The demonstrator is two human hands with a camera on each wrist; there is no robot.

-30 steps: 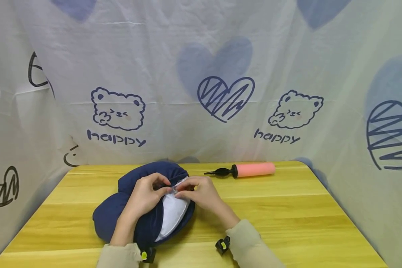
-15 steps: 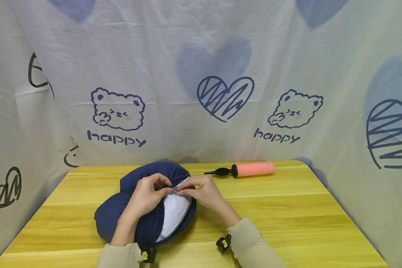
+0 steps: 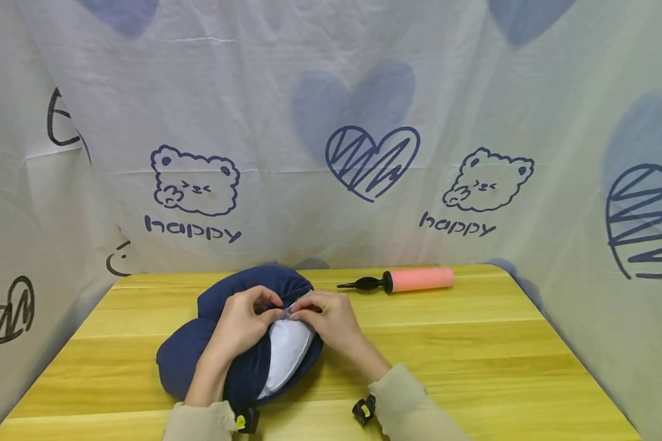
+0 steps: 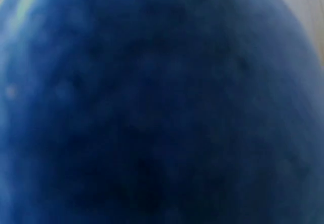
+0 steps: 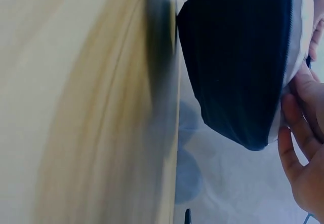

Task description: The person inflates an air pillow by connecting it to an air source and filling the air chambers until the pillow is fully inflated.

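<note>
A plump navy neck pillow (image 3: pixel 184 356) lies on the left half of the table. Its cover is unzipped along one side and bares a white inner bladder (image 3: pixel 288 352). At the upper end of that opening sits a small clear valve (image 3: pixel 287 313), mostly hidden by fingertips. My left hand (image 3: pixel 246 320) pinches it from the left, thumb and index finger together. From the other side, my right hand (image 3: pixel 333 318) pinches at the same valve. Blurred navy fabric (image 4: pixel 162 102) fills the left wrist view. The right wrist view has the right-hand fingers (image 5: pixel 296 133) against the white edge.
A pink hand pump (image 3: pixel 421 280) with a black nozzle lies near the table's back edge, pointing left toward the pillow. Behind the wooden table (image 3: pixel 447 355) hangs a pale cloth (image 3: pixel 287 214) printed with bears and hearts.
The pillow has shifted very slightly to the right. Both hands stay at the valve, with only small finger movements.
</note>
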